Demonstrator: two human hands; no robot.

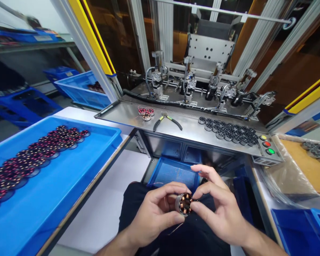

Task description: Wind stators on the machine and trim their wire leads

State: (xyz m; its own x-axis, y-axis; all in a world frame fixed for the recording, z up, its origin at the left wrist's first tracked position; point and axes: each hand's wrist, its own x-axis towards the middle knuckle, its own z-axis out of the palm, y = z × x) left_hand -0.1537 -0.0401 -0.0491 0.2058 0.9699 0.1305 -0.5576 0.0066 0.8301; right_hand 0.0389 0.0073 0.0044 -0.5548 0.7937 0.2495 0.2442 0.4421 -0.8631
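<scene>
A motor stator [185, 204] with copper windings is tilted so that its open round face looks up and right. My left hand [156, 209] is closed around its left side, fingers behind and thumb at the lower rim. Thin copper wire [176, 229] trails below the stator. At the stator's right edge, my right hand [218, 204] pinches with thumb and index finger; what lies between those tips is too small to make out. The other right fingers are raised and partly bent. Both hands are above my dark-clothed lap.
Wound stators [48, 144] fill part of a blue tray [96, 142] at left. On the metal ledge lie several red-wound stators [146, 113], pliers [166, 120] and dark unwound cores [232, 131]. A control box with buttons [267, 144] sits right. A machine with clamps [210, 81] stands behind.
</scene>
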